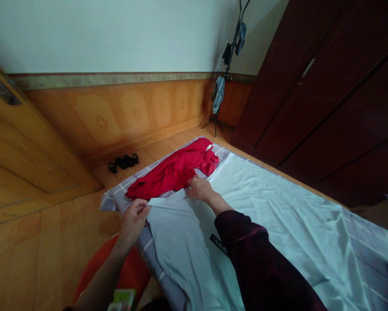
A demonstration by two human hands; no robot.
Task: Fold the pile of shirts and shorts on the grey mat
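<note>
A pale mint-green cloth (181, 229), likely a garment, lies spread over a bed with a grey checked sheet (372, 259). A black label with light lettering (217, 244) shows on it, partly covered by my right sleeve. My left hand (136, 216) pinches the cloth's near-left corner at the bed's edge. Farther along the same edge, my right hand (198, 188) has its fingers curled down on the cloth; the fingertips are partly hidden. Just beyond both hands lies a crumpled red garment (174, 170). The pale fabric stretches wrinkled to the right.
A red-orange seat (98, 263) stands below my left arm, with a green and white object (122, 299) near it. Black shoes (123, 162) sit on the wooden floor. A coat rack (228, 67), a dark wardrobe (297, 95) and a wooden door (28, 160) surround the bed.
</note>
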